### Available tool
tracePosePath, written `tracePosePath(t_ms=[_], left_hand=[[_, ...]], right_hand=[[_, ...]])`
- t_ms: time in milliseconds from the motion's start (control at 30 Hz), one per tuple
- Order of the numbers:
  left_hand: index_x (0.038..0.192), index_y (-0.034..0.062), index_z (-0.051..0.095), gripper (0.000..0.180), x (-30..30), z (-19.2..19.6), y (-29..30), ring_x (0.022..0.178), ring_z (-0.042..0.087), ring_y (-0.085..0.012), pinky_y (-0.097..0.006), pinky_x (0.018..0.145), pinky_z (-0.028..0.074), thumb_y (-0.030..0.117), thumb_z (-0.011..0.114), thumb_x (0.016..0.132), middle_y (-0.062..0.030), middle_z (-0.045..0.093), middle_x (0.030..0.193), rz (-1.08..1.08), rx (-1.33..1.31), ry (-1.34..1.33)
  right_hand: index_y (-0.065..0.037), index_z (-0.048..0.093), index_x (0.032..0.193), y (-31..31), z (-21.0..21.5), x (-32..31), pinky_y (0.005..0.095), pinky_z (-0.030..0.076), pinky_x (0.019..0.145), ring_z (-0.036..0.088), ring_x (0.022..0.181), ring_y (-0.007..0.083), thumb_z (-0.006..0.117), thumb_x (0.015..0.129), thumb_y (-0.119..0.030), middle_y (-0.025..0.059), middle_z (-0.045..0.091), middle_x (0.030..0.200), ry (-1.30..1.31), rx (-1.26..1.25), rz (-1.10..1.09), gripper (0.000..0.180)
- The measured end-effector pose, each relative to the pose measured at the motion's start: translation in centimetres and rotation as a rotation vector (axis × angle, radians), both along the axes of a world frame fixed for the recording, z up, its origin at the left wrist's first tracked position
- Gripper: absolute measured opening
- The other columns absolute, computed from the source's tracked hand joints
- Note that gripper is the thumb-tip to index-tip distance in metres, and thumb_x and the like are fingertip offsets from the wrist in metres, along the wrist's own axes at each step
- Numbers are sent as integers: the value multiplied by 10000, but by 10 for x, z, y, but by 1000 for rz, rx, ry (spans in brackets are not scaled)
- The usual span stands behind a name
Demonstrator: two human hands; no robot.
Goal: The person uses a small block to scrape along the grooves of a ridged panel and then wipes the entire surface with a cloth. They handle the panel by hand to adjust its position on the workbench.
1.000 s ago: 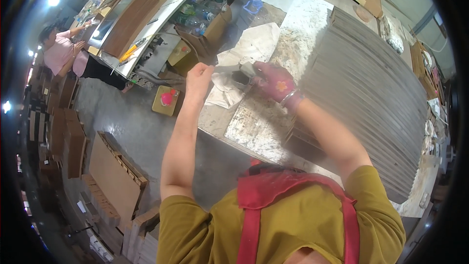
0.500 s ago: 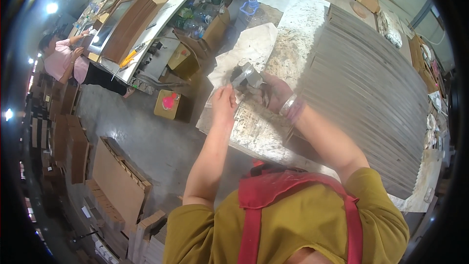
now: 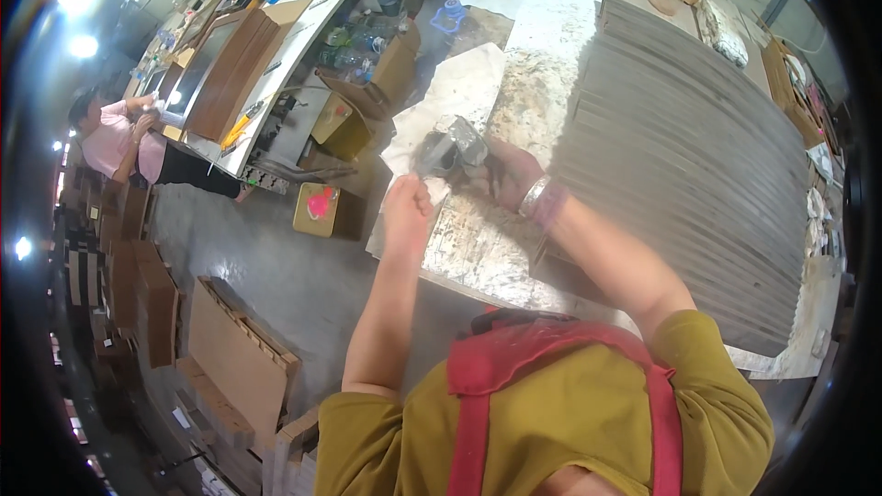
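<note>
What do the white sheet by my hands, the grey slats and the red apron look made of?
White sheet: probably cloth, maybe paper; dull, smudged, with an uneven edge. Grey slats: perhaps wood or wood-look board; matte and streaky, grain too blurred to confirm. Red apron: likely fabric, possibly coated; soft folds, faint sheen.

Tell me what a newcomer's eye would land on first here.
Probably the broad spread of grey-brown strips across the right side, then the red apron over a mustard shirt at lower centre. Near the middle, the gloved right hand seems to hold a shiny grey object, too unclear to name, with the bare left hand at its lower left.
</note>
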State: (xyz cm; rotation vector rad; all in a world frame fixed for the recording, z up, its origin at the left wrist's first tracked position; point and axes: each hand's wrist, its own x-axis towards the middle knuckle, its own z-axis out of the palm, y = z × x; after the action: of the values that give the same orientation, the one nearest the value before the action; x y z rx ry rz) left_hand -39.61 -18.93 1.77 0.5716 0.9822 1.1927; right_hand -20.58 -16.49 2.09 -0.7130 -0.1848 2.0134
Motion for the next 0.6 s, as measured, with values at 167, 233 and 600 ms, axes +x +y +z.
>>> tracePosePath(t_ms=[167, 233, 600], left_hand=[[808, 135, 432, 185, 5, -11, -5, 597, 340, -63, -210, 530, 294, 166, 516, 970, 48, 377, 685, 57, -21, 20], [801, 135, 427, 198, 13, -6, -5, 595, 342, -65, -212, 527, 295, 170, 519, 973, 46, 379, 684, 42, -28, 21], [788, 129, 456, 215, 30, -10, -10, 567, 348, -59, -205, 501, 297, 192, 547, 973, 42, 401, 661, 78, -14, 43]], right_hand=[[-83, 555, 958, -3, 10, -12, 276, 416, 529, 499, 591, 147, 445, 990, -273, 48, 586, 784, -143, -9, -4, 221], [-85, 561, 955, 0, -8, -5, 279, 428, 529, 513, 598, 146, 450, 988, -276, 45, 591, 781, -101, 13, 1, 223], [-79, 586, 951, -3, -8, -14, 321, 483, 521, 539, 601, 154, 503, 958, -252, 45, 592, 749, -113, -39, 27, 192]])
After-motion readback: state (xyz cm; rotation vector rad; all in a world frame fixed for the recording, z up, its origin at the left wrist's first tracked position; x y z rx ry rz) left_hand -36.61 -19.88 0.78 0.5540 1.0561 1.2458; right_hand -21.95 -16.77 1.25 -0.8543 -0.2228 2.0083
